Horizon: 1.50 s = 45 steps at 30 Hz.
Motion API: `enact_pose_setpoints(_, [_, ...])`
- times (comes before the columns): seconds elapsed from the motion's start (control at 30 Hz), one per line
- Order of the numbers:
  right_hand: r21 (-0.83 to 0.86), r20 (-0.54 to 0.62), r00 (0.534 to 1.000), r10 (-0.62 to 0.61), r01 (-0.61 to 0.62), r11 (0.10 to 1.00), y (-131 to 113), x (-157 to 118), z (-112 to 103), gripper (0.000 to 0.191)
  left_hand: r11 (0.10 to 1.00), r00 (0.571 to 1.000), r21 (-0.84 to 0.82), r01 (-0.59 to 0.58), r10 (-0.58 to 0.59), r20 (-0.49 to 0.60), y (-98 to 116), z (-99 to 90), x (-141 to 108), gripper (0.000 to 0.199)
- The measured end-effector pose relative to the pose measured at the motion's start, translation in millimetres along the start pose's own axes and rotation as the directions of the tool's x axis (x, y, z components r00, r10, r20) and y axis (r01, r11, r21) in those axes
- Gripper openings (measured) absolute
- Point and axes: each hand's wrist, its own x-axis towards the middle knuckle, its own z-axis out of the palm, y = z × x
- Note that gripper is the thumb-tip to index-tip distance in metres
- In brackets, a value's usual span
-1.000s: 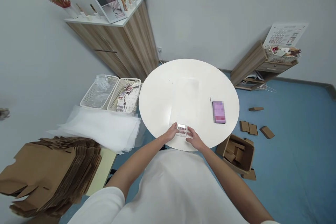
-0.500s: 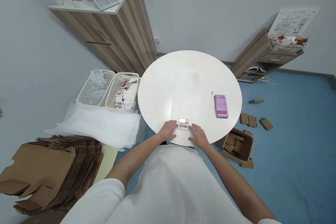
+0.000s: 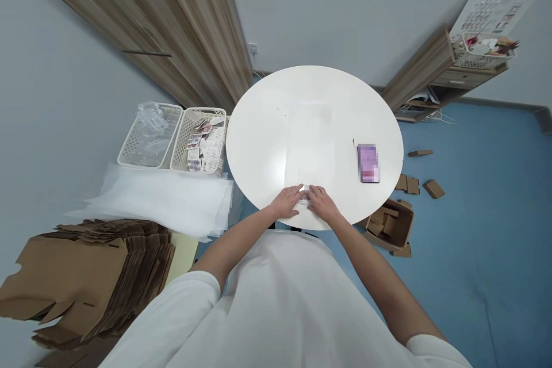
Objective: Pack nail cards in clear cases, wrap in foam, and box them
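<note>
A small clear square case (image 3: 304, 196) with reddish oval pieces inside lies flat near the front edge of the white oval table (image 3: 259, 144). My left hand (image 3: 287, 202) is at its left side, fingertips on the case's edge. From the right, my right hand (image 3: 321, 203) reaches over the case, its fingers covering part of the top. Both hands have their fingers bent round the case, which is partly hidden between them. A purple, pixelated item (image 3: 368, 164) lies on the table's right side.
Left of the table stand two white baskets, one with plastic bags (image 3: 150, 132), one with printed cards (image 3: 207, 146). White sheets (image 3: 159, 198) and stacked flat cardboard (image 3: 86, 276) lie nearer. An open cardboard box (image 3: 388, 224) is on the floor at right.
Both hands have closed in on the case, and the right fingers now cover part of its top. The whole view has shifted slightly.
</note>
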Motion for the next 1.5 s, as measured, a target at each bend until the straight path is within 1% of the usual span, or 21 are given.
enact_pose_setpoints(0.1, [0.025, 0.057, 0.998, -0.019, 0.018, 1.000, -1.0, 5.8, -6.9, 0.039, 0.997, 1.000, -0.074, 0.001, -0.001, 0.004, -0.2, -3.2, 0.7, 0.079])
enact_pose_setpoints(0.2, [0.092, 0.100, 0.995, 0.009, -0.018, 0.996, -4.6, 9.0, -13.5, 0.037, 0.990, 0.999, -0.140, 0.033, -0.032, 0.007, 1.4, -8.3, 0.7, 0.082])
enact_pose_setpoints(0.33, [0.219, 0.154, 0.988, 0.010, -0.044, 0.975, -14.5, 3.7, -20.9, 0.030, 0.980, 0.994, -0.163, 0.113, -0.111, 0.022, 5.7, -13.7, -7.7, 0.058])
enact_pose_setpoints(0.4, [0.302, 0.177, 0.984, 0.001, -0.055, 0.952, -20.5, -4.6, -23.0, 0.031, 0.979, 0.991, -0.151, 0.135, -0.132, 0.031, 7.2, -14.4, -15.0, 0.048])
enact_pose_setpoints(0.47, [0.391, 0.178, 0.984, 0.007, -0.078, 0.917, -25.2, -16.0, -23.3, 0.042, 0.979, 0.991, -0.157, 0.132, -0.128, 0.033, 7.2, -14.3, -21.7, 0.045])
enact_pose_setpoints(0.6, [0.520, 0.203, 0.977, 0.070, -0.168, 0.837, -25.8, -36.2, -18.0, 0.089, 0.967, 0.993, -0.225, 0.118, -0.119, 0.011, 1.7, -16.5, -24.4, 0.040])
enact_pose_setpoints(0.67, [0.555, 0.208, 0.969, 0.130, -0.227, 0.800, -22.3, -38.4, -13.8, 0.096, 0.957, 0.989, -0.251, 0.144, -0.143, 0.023, -2.8, -20.0, -19.7, 0.037])
enact_pose_setpoints(0.73, [0.592, 0.188, 0.953, 0.236, -0.302, 0.748, -17.8, -34.0, -10.1, 0.084, 0.944, 0.981, -0.266, 0.193, -0.183, 0.061, -7.4, -24.3, -12.9, 0.033])
enact_pose_setpoints(0.83, [0.650, 0.166, 0.894, 0.416, -0.417, 0.636, -12.9, -21.1, -7.6, 0.051, 0.915, 0.962, -0.299, 0.271, -0.250, 0.107, -13.6, -29.7, -2.3, 0.028])
enact_pose_setpoints(0.93, [0.663, 0.165, 0.852, 0.497, -0.469, 0.584, -10.5, -10.9, -9.2, 0.030, 0.885, 0.951, -0.349, 0.307, -0.276, 0.137, -19.0, -32.6, 6.6, 0.025])
enact_pose_setpoints(1.03, [0.631, 0.126, 0.852, 0.508, -0.464, 0.622, -4.3, -7.9, -14.1, 0.024, 0.861, 0.935, -0.368, 0.352, -0.308, 0.176, -24.2, -32.7, 12.8, 0.024])
enact_pose_setpoints(1.1, [0.580, 0.093, 0.834, 0.544, -0.490, 0.651, 4.2, -8.4, -18.8, 0.021, 0.849, 0.923, -0.364, 0.383, -0.336, 0.187, -27.5, -31.0, 15.4, 0.028])
enact_pose_setpoints(1.2, [0.455, 0.009, 0.742, 0.670, -0.600, 0.658, 16.6, -9.9, -27.3, 0.023, 0.825, 0.897, -0.352, 0.442, -0.406, 0.176, -31.8, -26.6, 17.8, 0.041])
enact_pose_setpoints(1.27, [0.356, -0.148, 0.694, 0.705, -0.627, 0.693, 17.1, -10.1, -32.3, 0.031, 0.807, 0.879, -0.351, 0.476, -0.445, 0.169, -33.7, -23.8, 19.3, 0.042])
enact_pose_setpoints(1.3, [0.307, -0.230, 0.699, 0.677, -0.608, 0.732, 13.8, -9.6, -33.8, 0.036, 0.803, 0.877, -0.353, 0.480, -0.452, 0.166, -34.3, -22.8, 20.0, 0.040])
enact_pose_setpoints(1.33, [0.255, -0.291, 0.730, 0.619, -0.564, 0.785, 8.3, -8.8, -34.3, 0.039, 0.803, 0.879, -0.357, 0.477, -0.449, 0.163, -34.8, -22.3, 20.8, 0.036])
enact_pose_setpoints(1.37, [0.205, -0.316, 0.781, 0.538, -0.497, 0.843, 1.0, -7.6, -33.5, 0.040, 0.806, 0.883, -0.362, 0.468, -0.441, 0.158, -35.0, -22.1, 21.5, 0.033])
enact_pose_setpoints(1.4, [0.175, -0.285, 0.850, 0.443, -0.408, 0.896, -7.2, -6.1, -31.5, 0.040, 0.809, 0.888, -0.367, 0.459, -0.434, 0.153, -35.1, -22.2, 22.3, 0.031])
enact_pose_setpoints(1.43, [0.159, -0.212, 0.919, 0.331, -0.302, 0.940, -15.5, -4.4, -28.3, 0.039, 0.810, 0.891, -0.374, 0.452, -0.429, 0.147, -35.0, -22.6, 23.0, 0.029])
enact_pose_setpoints(1.47, [0.154, -0.132, 0.963, 0.237, -0.216, 0.964, -23.0, -2.7, -24.0, 0.038, 0.810, 0.894, -0.381, 0.446, -0.426, 0.140, -34.9, -23.2, 23.7, 0.028])
enact_pose_setpoints(1.5, [0.151, -0.073, 0.979, 0.193, -0.180, 0.972, -29.2, -1.1, -19.0, 0.039, 0.810, 0.896, -0.388, 0.440, -0.423, 0.134, -34.7, -23.8, 24.5, 0.027])
